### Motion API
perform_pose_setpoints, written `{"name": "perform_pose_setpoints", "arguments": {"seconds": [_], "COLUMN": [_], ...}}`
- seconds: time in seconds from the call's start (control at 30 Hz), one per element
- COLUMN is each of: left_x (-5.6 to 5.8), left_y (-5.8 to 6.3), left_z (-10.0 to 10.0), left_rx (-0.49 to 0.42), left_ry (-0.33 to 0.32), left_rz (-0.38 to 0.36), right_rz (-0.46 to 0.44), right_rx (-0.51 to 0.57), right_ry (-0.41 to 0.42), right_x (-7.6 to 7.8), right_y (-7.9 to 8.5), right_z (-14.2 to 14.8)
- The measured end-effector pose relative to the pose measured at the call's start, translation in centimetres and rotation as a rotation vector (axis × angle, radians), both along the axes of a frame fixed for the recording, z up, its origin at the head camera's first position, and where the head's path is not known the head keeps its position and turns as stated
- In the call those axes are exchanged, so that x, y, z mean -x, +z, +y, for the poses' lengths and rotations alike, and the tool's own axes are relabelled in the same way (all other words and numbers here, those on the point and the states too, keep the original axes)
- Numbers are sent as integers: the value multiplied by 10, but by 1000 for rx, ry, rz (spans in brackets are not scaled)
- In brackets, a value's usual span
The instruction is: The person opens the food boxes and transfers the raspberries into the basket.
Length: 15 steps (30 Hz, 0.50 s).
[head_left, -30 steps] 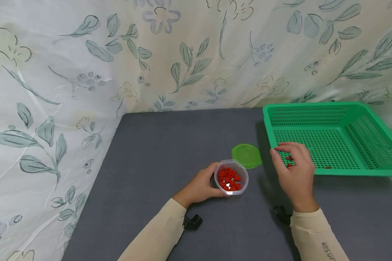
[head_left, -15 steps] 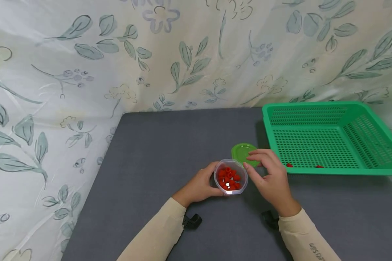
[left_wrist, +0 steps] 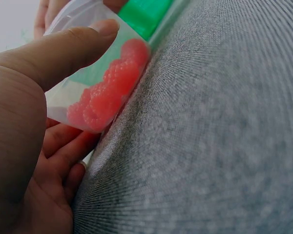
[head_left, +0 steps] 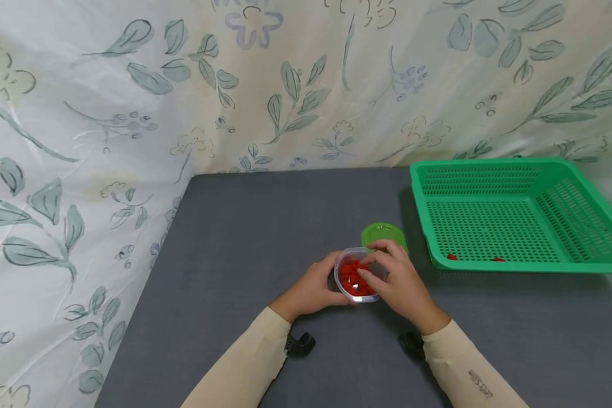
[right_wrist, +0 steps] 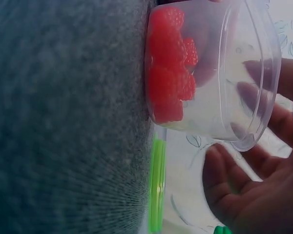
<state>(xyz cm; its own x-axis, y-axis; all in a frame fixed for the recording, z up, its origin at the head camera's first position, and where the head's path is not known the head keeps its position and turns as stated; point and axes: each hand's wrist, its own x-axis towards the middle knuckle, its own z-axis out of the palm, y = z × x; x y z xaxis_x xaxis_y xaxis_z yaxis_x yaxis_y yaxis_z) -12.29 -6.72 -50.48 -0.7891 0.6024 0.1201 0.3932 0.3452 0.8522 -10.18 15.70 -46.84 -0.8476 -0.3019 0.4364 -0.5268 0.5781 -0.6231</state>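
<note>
"So, gripping what with the left hand (head_left: 313, 289)?"

"Gripping the clear cup (head_left: 363, 298) by its side, curling thumb and fingers round the wall. Standing it upright on the grey tabletop (head_left: 260, 226), mouth facing up."

"And hovering where with the right hand (head_left: 400, 286)?"

"Hovering at the cup's mouth, over the right side of the rim, pointing fingertips leftward and down. Showing them through the clear wall near the rim, in the right wrist view."

"Pinching anything?"

"Seeing nothing red between the fingertips from the right wrist. Bending the fingers loosely, spreading them slightly apart."

"Finding the red berries (right_wrist: 168, 73) where?"

"Finding them heaped on the cup's floor, below the right fingertips and apart from them. Making out no clear long axis in the heap. Judging that drop from fingertips to heap to be the relation that counts."

"Noting any others?"

"Noting one berry (head_left: 452, 257) and a second berry (head_left: 498, 259) inside the green basket (head_left: 489, 266), by its near wall. Lying well to the right of the cup, nearer the right hand than the left. Also spotting the green lid (head_left: 382, 233) just beyond the cup, partly hidden by the right hand."
</note>
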Motion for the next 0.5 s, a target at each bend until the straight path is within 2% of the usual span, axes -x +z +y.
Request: {"name": "perform_pose_setpoints", "arguments": {"seconds": [0.33,0.5], "left_x": [-1,-1], "left_y": [0,0], "left_z": [1,2], "left_rx": [1,2], "left_ry": [4,6], "left_rz": [-14,-3], "right_rz": [-221,-244], "right_rx": [-90,-105], "right_ry": [-25,-36], "right_x": [2,1], "right_y": [-10,-7], "right_z": [0,-2]}}
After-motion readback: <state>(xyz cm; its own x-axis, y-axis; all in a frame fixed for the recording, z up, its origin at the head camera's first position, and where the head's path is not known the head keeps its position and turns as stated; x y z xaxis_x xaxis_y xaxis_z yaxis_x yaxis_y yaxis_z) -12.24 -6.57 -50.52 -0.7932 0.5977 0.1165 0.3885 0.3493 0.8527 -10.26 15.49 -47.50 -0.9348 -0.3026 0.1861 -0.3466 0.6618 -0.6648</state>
